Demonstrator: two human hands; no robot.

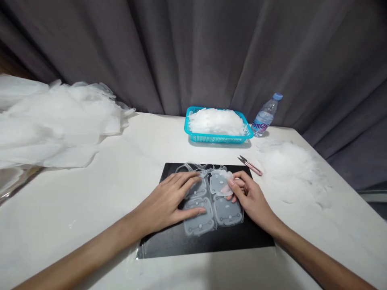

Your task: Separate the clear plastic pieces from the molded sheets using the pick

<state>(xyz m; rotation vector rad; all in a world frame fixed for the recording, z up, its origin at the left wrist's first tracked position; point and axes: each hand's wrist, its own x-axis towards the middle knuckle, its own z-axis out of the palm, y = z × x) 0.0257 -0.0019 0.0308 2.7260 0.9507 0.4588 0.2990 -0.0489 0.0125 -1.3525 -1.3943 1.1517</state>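
- Left hand [175, 197] covers part of the translucent sheet [198, 221]; upper-left panel partly hidden, tiny panel markings unreadable.
- Right hand [250, 196]: some fingertips sit behind the thin piece [218, 183], only hazy through it. Can't tell if that piece is fully detached.
- Black mat [169, 246]: middle hidden.
- White pile [57, 121], tabletop's [130, 257] left end: cut by left frame edge, layers merge. Object [22, 181] under it also cut, unidentifiable.
- Basket [219, 139], far edge: floor buried.
- Bottle [264, 117], near far right corner: label wraps out of sight.
- Scraps [292, 167], right edge: washed out.
- Tabletop's near edge, both forearms: cropped.
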